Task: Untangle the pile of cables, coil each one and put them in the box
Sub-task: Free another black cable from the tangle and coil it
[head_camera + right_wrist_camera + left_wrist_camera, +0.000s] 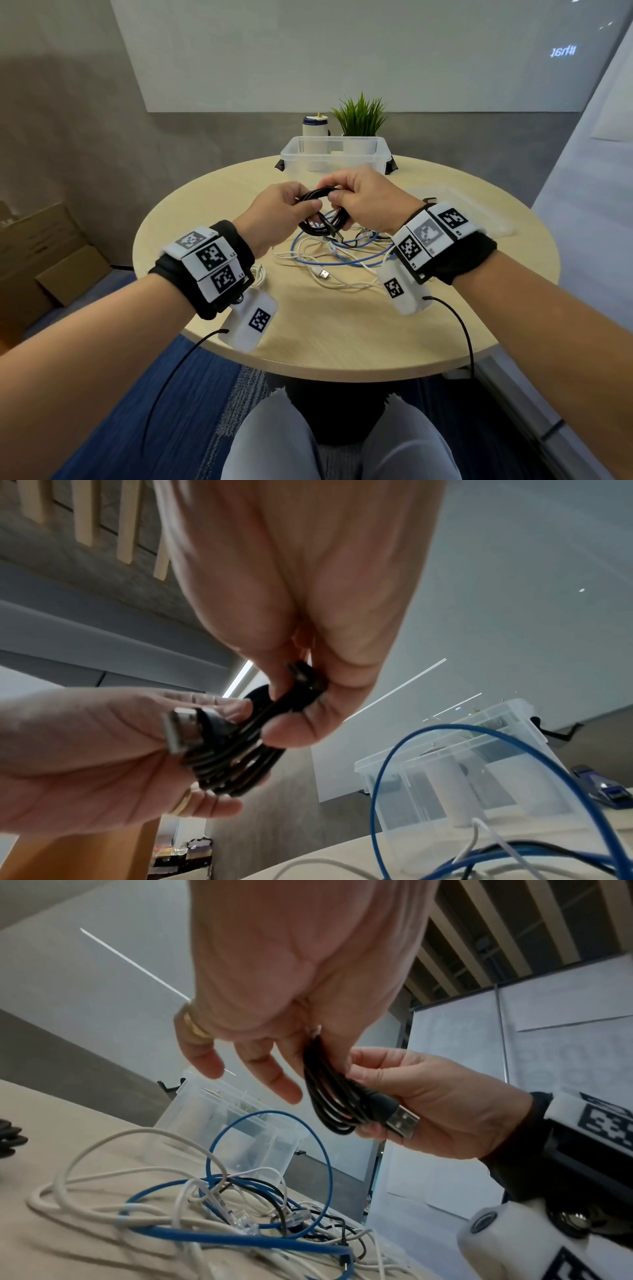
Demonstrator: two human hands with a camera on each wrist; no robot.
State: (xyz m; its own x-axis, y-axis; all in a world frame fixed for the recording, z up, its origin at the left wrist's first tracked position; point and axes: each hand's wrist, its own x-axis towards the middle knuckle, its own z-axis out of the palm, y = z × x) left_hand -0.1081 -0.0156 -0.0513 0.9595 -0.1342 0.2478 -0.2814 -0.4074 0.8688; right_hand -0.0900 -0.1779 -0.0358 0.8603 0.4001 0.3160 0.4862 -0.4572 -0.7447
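A black USB cable (318,224), wound into a small coil, hangs above the table between both hands. My left hand (306,204) pinches the top of the coil (329,1096) with thumb and forefinger, the other fingers loose. My right hand (337,205) grips the same coil (240,750) near its metal USB plug (402,1121), which sticks out between the palms. Under the hands lies the tangled pile (342,257) of blue and white cables, with a thin black lead among them (205,1218). The clear plastic box (334,159) stands just beyond, open.
Behind the box stand a potted plant (361,116) and a white and blue canister (315,130). A clear lid (479,212) lies on the round table's right side. A white cable (258,274) lies below my left wrist. Cardboard boxes (44,246) sit on the floor, left.
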